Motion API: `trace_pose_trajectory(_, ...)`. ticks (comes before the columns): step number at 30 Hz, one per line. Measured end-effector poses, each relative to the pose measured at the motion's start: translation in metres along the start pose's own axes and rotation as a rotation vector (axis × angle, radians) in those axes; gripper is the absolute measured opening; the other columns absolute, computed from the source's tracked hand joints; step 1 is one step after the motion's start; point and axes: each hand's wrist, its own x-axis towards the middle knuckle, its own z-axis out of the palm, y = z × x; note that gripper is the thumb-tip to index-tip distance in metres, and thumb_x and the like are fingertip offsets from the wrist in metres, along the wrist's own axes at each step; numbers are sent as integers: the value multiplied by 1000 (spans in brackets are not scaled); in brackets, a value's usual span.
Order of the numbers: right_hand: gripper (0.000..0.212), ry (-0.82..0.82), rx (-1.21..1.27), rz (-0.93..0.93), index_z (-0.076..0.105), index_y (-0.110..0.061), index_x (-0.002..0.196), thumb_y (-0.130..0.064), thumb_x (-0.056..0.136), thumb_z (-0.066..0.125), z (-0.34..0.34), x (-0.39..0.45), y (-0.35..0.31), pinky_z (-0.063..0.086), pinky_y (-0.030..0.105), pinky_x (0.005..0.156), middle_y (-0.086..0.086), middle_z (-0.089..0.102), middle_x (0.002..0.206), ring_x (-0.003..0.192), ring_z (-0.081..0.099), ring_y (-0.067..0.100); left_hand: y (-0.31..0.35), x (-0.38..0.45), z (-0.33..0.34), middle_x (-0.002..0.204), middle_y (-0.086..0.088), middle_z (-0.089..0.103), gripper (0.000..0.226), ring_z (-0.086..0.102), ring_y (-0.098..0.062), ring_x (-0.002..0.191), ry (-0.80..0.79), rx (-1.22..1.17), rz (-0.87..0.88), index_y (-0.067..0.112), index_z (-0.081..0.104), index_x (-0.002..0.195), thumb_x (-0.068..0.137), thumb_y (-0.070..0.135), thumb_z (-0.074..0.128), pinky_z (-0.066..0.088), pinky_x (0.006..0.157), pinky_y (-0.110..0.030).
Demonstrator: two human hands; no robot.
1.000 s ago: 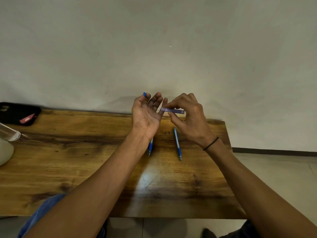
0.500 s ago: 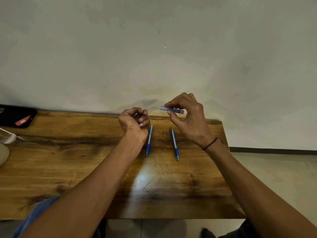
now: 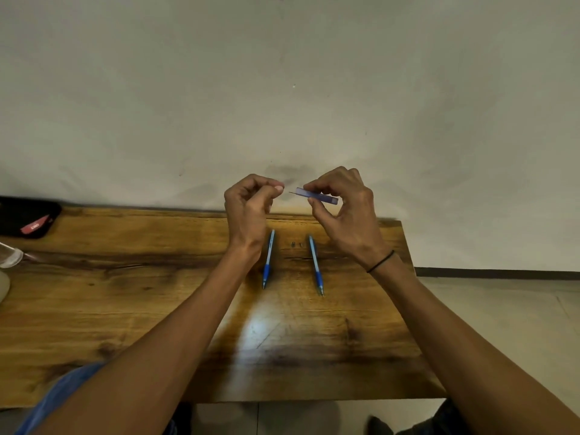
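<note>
Black case [image 3: 25, 219]: laid at the far left edge of the table [image 3: 125, 293], against the wall [image 3: 282, 89]; a red label is seen on it.
Glass [image 3: 9, 257]: cut off by the left border, just in front of the black case.
Left hand [image 3: 248, 211]: raised above the table's far edge. Its fingers are curled in and the thumb is pressed to the forefinger. Whether anything is enclosed cannot be told.
Left pencil [image 3: 268, 259]: a blue one, laid flat on the wood below the left hand, tip pointed toward the person.
Dark bits [image 3: 296, 244]: two tiny pieces, set on the table between the two pencils; too small to be identified.
Lead tube [image 3: 317, 196]: a small translucent blue tube, held in the air between the hands, roughly level. A thin lead [image 3: 292, 193] is seen projecting from its left end, just short of the left thumb.
Right pencil [image 3: 315, 265]: blue, laid nearly parallel to the left pencil.
Right hand [image 3: 345, 211]: the lead tube is pinched between thumb and fingertips.
Black band [image 3: 381, 261]: worn on the right wrist.
</note>
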Motion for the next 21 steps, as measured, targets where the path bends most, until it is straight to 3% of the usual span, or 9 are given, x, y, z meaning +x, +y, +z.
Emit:
trace_pose_trajectory(3,13,13,-4,0,76,-12,106,-9,94,73,1,0,2,40,15,80,4,69,102,99,54,15,-3,0,2,63,13,67,15,52,1,58,-18,24,2,7,77,84,81,15,65,39,53,-12)
trace_pose_trajectory(6,13,18,-5,-4,76,-13,106,-9,94,73,2,0,3,39,15,80,4,69,102,99,53,15,-3,-2,4,72,4,72,14,59,-2,65,-34,58,29,6,77,85,80,16,68,49,63,-18)
trace_pose_trajectory(9,13,23,-10,-7,76,-14,106,-10,94,72,3,0,4,38,14,80,2,68,101,98,52,13,-4,-2,3,80,-9,75,14,65,-28,74,-38,101,68,5,78,87,81,16,72,55,73,-27)
trace_pose_trajectory(12,13,24,-9,-13,76,-15,106,-11,94,71,3,0,4,37,13,80,1,68,100,98,51,11,-5,-2,3,81,-19,74,11,61,-46,77,-40,152,123,3,78,88,83,12,74,56,70,-22)
trace_pose_trajectory(16,14,24,-7,-16,76,-16,106,-11,94,71,4,-1,5,39,15,80,0,68,100,98,52,12,-2,-2,3,81,-18,74,3,63,-45,78,-30,182,118,7,77,86,86,7,75,57,70,-25)
trace_pose_trajectory(21,14,26,-7,-16,76,-16,106,-11,94,72,3,-1,5,39,16,81,0,68,100,98,53,14,-1,0,2,80,-20,73,11,62,-28,74,-20,203,110,13,77,85,88,3,75,58,72,-19)
